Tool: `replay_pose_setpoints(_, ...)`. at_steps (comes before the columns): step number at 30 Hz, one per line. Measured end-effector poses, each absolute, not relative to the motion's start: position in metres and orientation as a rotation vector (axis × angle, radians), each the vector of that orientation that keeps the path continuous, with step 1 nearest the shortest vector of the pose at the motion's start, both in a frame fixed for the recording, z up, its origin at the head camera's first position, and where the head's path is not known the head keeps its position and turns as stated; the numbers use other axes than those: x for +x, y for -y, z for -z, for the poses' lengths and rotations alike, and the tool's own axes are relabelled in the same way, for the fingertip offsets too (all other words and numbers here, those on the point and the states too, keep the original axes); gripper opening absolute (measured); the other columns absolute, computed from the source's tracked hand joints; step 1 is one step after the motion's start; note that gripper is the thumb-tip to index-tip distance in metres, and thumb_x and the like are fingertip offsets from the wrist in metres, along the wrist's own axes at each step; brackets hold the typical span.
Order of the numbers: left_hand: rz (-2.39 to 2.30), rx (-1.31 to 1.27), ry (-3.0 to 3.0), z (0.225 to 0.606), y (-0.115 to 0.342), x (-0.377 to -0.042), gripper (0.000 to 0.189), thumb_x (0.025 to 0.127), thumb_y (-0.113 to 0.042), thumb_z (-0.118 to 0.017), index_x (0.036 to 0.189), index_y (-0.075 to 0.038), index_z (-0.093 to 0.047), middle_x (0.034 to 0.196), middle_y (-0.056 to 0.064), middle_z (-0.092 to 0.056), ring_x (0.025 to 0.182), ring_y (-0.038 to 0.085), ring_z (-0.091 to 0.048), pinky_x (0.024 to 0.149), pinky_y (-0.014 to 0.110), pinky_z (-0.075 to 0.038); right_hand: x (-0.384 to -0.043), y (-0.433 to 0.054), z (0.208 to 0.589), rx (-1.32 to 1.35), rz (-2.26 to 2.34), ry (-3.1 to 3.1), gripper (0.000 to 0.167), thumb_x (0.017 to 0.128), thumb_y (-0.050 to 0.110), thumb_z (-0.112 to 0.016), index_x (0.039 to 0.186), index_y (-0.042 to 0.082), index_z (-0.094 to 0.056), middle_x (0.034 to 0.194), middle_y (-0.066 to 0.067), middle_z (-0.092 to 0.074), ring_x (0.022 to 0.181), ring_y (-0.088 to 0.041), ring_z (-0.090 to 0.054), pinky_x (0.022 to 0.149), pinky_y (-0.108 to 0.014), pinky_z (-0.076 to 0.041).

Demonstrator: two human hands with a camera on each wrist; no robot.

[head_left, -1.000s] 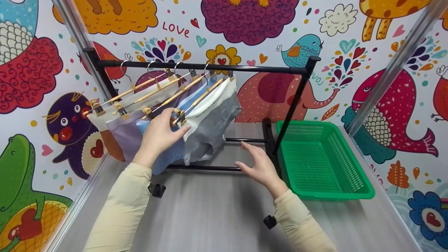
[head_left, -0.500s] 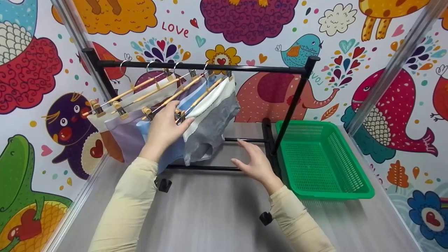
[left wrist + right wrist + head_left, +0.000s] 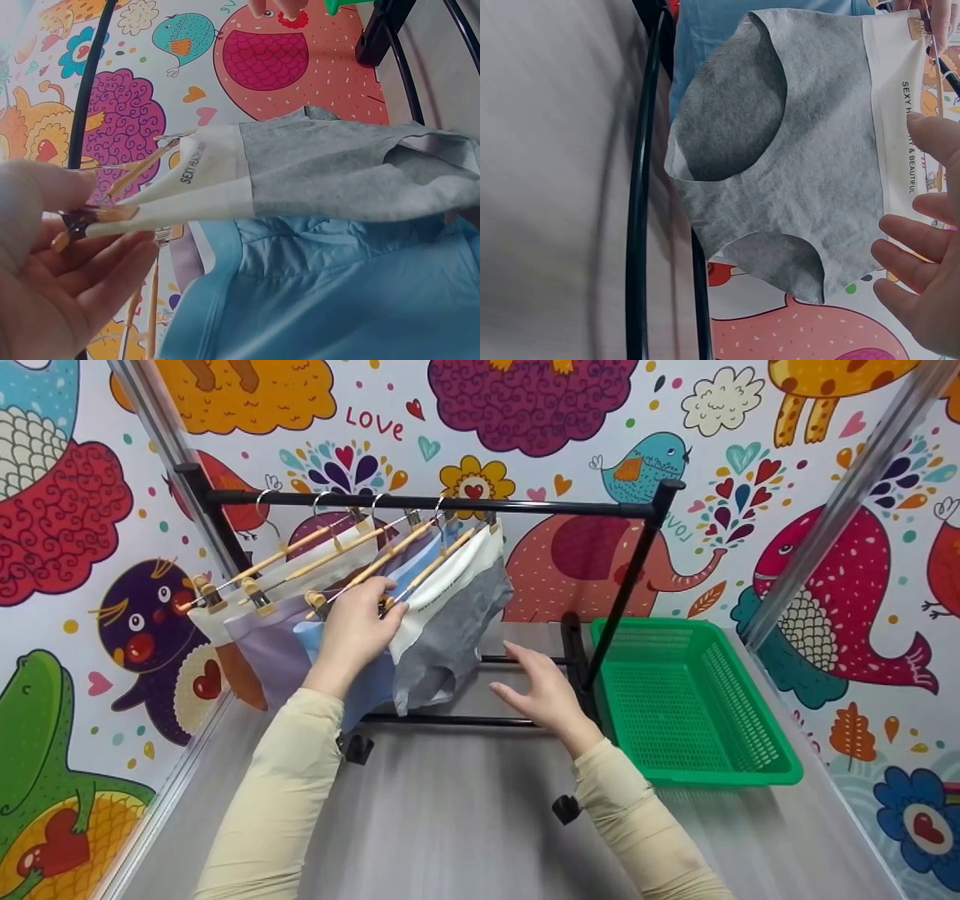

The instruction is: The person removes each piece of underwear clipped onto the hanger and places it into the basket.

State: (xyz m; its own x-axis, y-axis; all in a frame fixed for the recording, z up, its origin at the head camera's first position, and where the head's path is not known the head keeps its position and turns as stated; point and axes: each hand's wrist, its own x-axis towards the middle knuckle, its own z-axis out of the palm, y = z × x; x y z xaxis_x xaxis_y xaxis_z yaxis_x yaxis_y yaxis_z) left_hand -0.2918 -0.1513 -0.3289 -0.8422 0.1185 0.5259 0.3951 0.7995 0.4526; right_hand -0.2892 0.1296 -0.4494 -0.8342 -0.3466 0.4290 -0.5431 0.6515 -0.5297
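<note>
My left hand (image 3: 356, 626) pinches the near clip (image 3: 97, 214) of the frontmost wooden clip hanger (image 3: 439, 562), thumb on one side and fingers on the other. Grey underpants (image 3: 457, 622) with a white printed waistband hang from that hanger. Just behind them hangs a light blue garment (image 3: 330, 300), partly covered by the left hand in the head view. My right hand (image 3: 546, 690) is held in the air to the right of the underpants, thumb and fingers spread, holding nothing. In the right wrist view its fingers (image 3: 915, 240) appear beside the waistband; contact cannot be told.
A black rack (image 3: 555, 508) carries several clip hangers with garments, including a lilac one (image 3: 266, 649), on its left half. To the right of the rack stands a green perforated basket (image 3: 750, 778). Patterned wall panels enclose the back and sides.
My left hand has shifted slightly right and closed in on the front hanger's near clip. The right hand has moved slightly left and up, still spread.
</note>
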Motion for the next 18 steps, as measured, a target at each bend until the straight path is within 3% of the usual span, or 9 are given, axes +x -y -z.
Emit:
replay_pose_setpoints(12,0.772,-0.380,2.470,0.327,0.151,-0.294,0.019,0.088,-0.011,-0.070,0.102,0.002,-0.072,0.087,0.015,-0.069,0.084,0.034,-0.064,0.080,0.047,-0.048,-0.302,-0.128,0.433,0.733,-0.904,2.593,0.067,0.090,0.035,-0.073,0.145,0.006,-0.048,0.134,-0.011,-0.059,0.126,-0.028,-0.051,0.103,-0.046,-0.041)
replay_pose_setpoints(18,0.767,-0.336,2.468,0.326,0.150,-0.294,0.015,0.088,-0.011,-0.066,0.096,0.000,-0.073,0.087,0.014,-0.070,0.083,0.035,-0.065,0.076,0.048,-0.049,-0.309,-0.128,0.421,0.732,-0.855,2.608,0.068,0.090,0.039,-0.072,0.146,0.007,-0.048,0.136,-0.010,-0.058,0.128,-0.027,-0.050,0.106,-0.045,-0.039)
